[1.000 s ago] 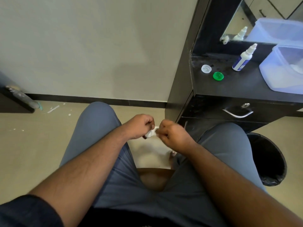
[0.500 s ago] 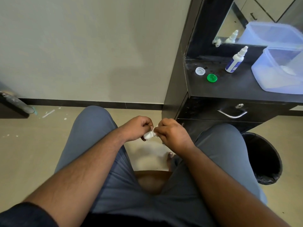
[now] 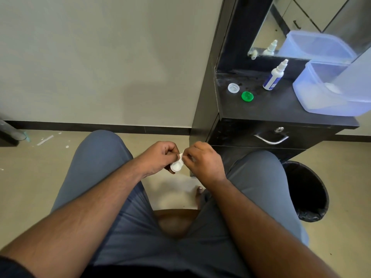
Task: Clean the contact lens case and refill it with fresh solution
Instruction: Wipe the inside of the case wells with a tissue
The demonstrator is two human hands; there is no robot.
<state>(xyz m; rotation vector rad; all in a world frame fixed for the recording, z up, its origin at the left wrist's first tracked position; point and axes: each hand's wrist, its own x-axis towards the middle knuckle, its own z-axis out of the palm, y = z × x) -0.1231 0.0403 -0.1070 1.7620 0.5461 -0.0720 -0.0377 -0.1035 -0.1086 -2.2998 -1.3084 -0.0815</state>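
Grip: left hand (image 3: 160,157) and right hand (image 3: 204,161), both curled round 1 white lens case (image 3: 177,165), held above the lap. Judged light, rigid, likely slippery; pinch at well edges. 2 caps (image 3: 233,88) on worktop (image 3: 281,109).

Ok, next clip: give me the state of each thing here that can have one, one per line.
Lens case: uncapped, held between both hands over the lap.
Left hand: gripping the case.
Right hand: pinching the case's other end.
White cap: off, lying on the dresser top.
Green cap: off, beside the white cap.
Solution bottle: upright; whether its tip is capped is unclear.
Drawer: closed.
Plastic tub: no lid on.
Bin: lined, open.
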